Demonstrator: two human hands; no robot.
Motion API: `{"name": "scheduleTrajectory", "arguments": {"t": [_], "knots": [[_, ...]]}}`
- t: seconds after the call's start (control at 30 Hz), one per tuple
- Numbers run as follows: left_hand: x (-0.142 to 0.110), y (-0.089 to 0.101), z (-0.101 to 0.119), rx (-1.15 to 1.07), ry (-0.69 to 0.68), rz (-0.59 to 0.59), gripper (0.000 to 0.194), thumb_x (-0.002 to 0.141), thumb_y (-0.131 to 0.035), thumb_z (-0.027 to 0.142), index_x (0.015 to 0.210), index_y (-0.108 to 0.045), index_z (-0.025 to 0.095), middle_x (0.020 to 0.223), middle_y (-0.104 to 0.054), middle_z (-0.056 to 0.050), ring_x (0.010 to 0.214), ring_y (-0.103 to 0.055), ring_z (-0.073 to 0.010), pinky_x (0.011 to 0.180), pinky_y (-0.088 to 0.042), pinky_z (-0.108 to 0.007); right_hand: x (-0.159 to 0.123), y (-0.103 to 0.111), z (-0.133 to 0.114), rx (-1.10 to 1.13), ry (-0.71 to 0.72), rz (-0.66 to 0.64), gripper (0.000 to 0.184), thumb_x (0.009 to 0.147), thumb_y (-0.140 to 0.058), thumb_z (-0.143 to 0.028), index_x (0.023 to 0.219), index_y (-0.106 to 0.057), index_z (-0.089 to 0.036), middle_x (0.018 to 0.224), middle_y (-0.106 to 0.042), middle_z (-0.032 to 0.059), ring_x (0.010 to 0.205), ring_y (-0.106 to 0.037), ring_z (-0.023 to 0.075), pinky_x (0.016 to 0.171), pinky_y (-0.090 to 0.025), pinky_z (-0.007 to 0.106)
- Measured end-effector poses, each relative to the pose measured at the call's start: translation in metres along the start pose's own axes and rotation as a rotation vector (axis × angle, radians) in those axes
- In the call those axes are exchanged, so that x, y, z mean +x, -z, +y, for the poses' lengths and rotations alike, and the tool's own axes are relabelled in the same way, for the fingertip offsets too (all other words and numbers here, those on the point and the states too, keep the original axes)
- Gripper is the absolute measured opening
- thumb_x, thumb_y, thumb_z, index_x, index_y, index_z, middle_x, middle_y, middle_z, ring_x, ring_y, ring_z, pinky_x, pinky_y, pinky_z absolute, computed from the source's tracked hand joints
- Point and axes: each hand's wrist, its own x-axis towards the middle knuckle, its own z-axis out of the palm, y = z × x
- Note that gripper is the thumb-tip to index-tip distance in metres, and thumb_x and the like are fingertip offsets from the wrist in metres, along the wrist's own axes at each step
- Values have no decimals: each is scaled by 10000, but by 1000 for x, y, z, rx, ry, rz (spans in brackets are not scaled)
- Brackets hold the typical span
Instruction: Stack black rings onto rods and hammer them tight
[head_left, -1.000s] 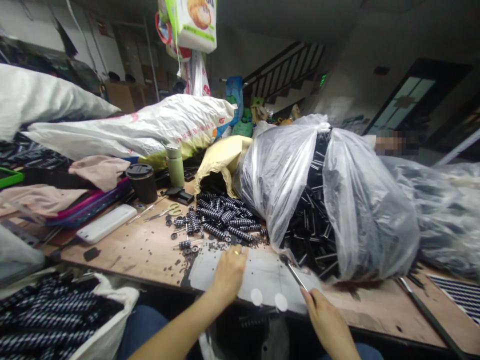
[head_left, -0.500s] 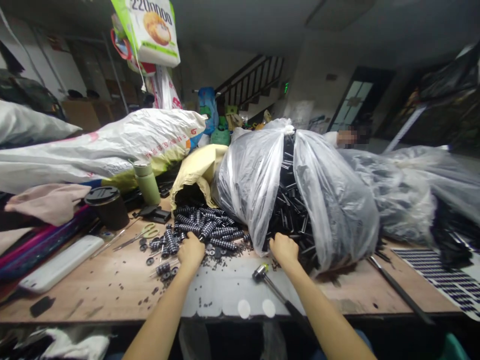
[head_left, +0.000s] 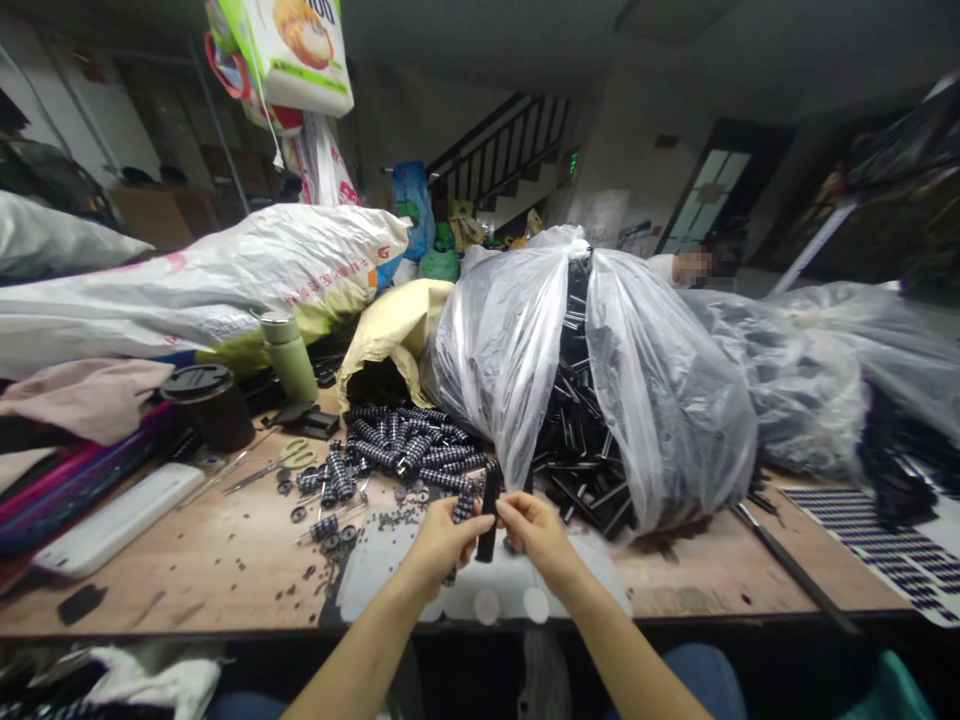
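I hold a black strip (head_left: 487, 520) upright in front of me, over the pale mat (head_left: 390, 575) at the near edge of the bench (head_left: 225, 560). It is narrow, straight-sided and plain, dark all over, with a dull surface and no pattern that I can make out. It leans very slightly, its top end standing clear above my fingers and its lower end below them.

My left hand (head_left: 439, 545) is closed, thumb against the strip's left side, and its curled fingers also have hold of a roller (head_left: 463, 508). That one is banded in small black and white checks; my fingers hide its middle, and only its ends show. My right hand (head_left: 536, 530) is pinched nearly closed, thumb and forefinger on the strip's right edge.

Just beyond my hands lies a pile (head_left: 409, 440) of the same checked rollers. To its right, dark pieces (head_left: 589, 440) with shiny edges fill the gap in a clear bag (head_left: 675, 400).
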Motion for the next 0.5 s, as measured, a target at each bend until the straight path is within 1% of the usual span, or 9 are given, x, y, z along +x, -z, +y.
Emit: {"name": "scheduleTrajectory", "arguments": {"t": [0.03, 0.07, 0.1, 0.13, 0.17, 0.23, 0.3, 0.4, 0.5], "knots": [[-2, -3, 0, -36, 16, -10, 291, 623, -634, 368, 739, -460, 167, 367, -385, 103, 297, -301, -39, 304, -222, -140, -5, -4, -3, -21, 53, -10, 407, 749, -477, -527, 871, -582, -152, 768, -614, 51, 613, -557, 134, 519, -450, 244], [-3, -3, -2, -62, 24, -7, 286, 618, -635, 356, 727, -446, 171, 362, -384, 105, 293, -295, -37, 299, -216, -137, -9, -5, -7, -73, 133, -23, 470, 702, -548, -515, 1009, -553, -159, 957, -604, 91, 796, -579, 179, 647, -480, 295], [-4, -1, -3, -72, 26, -2, 282, 617, -635, 348, 721, -440, 174, 360, -383, 106, 291, -294, -37, 295, -212, -136, -11, -5, -10, -152, 230, -49, 621, 636, -623, -500, 1144, -482, -171, 1142, -530, 119, 987, -529, 227, 792, -457, 358], [-4, 1, -5, -68, 25, -2, 279, 616, -636, 343, 716, -438, 174, 361, -383, 106, 291, -296, -36, 291, -210, -134, -12, -5, -12, -247, 330, -87, 789, 567, -686, -472, 1241, -394, -182, 1275, -426, 130, 1131, -432, 262, 908, -390, 411], [-5, 4, -8, -54, 20, -5, 277, 614, -639, 340, 709, -439, 172, 358, -379, 108, 289, -296, -36, 288, -209, -134, -12, -4, -14, -343, 412, -130, 909, 515, -726, -434, 1292, -326, -185, 1343, -344, 132, 1210, -341, 282, 979, -316, 445], [-5, 9, -11, -34, 3, -7, 289, 622, -637, 360, 737, -459, 165, 372, -384, 109, 282, -301, -35, 280, -214, -134, -11, -4, -16, -463, 486, -178, 962, 490, -739, -357, 1315, -283, -169, 1358, -320, 137, 1254, -274, 289, 1026, -248, 463], [-6, 13, -14, -91, -35, -8, 338, 668, -589, 428, 844, -481, 161, 462, -456, 89, 284, -325, -33, 273, -226, -138, -14, -8, -13, -488, 472, -160, 969, 499, -725, -311, 1324, -246, -143, 1339, -338, 151, 1259, -270, 283, 1030, -255, 454], [-7, 18, -19, -227, -91, 12, 415, 736, -490, 503, 988, -474, 174, 594, -505, 66, 300, -358, -24, 269, -218, -133, -33, -18, 8, -456, 360, -150, 1035, 478, -743, -355, 1332, -202, -135, 1340, -318, 172, 1262, -267, 306, 1014, -290, 461], [-6, 24, -24, -256, -77, 75, 489, 752, -464, 531, 1081, -461, 169, 502, -432, 96, 271, -318, -27, 256, -183, -127, -61, -25, 46, -411, 228, -160, 966, 503, -732, -350, 1307, -234, -155, 1319, -339, 182, 1218, -351, 322, 950, -374, 462]]}}
